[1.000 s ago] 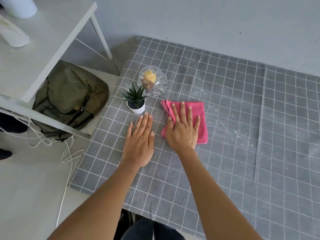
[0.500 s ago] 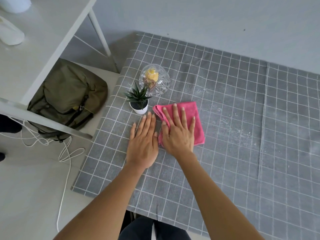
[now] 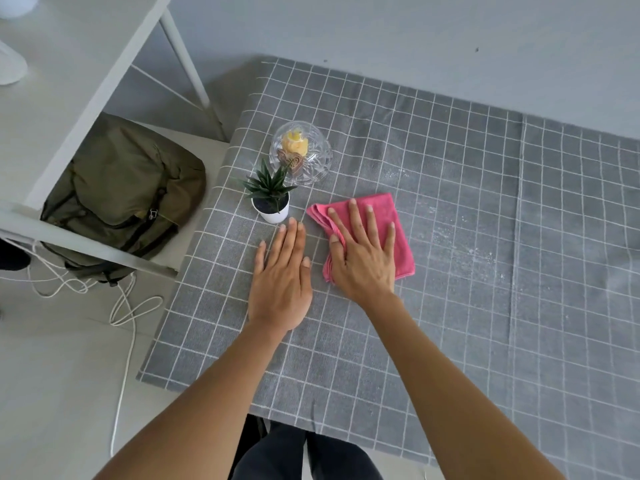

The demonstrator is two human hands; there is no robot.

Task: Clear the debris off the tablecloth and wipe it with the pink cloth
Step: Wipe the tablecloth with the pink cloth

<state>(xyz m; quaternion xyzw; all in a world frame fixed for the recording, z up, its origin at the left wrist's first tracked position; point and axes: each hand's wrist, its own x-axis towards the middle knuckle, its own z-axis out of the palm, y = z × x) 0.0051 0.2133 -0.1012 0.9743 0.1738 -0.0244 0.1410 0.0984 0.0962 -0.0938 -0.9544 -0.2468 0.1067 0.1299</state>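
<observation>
1. Pink cloth [image 3: 381, 216]: folded, flat on the grey checked tablecloth [image 3: 450, 341], just right of the potted plant [image 3: 270, 199].
2. Your right hand [image 3: 363, 258] presses it, fingers straight and spread.
3. Your left hand [image 3: 280, 285] lies flat on the tablecloth below the plant, fingers straight, holding nothing.
4. White debris [image 3: 464, 244]: scattered right of the cloth.

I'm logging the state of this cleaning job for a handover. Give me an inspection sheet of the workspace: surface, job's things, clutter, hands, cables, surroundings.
Surface: grey tablecloth with white grid lines, white dusty specks scattered right of the cloth.
Job's things: folded pink microfibre cloth lying flat on the tablecloth.
Clutter: small green succulent in a white pot; behind it, a clear cut-glass dome over yellow and brown items.
Hands: left hand flat on the tablecloth, fingers straight; right hand pressing flat on the pink cloth.
Cables: white cord looped on the floor at left.
Surroundings: olive green backpack under a white table; grey wall behind.
</observation>
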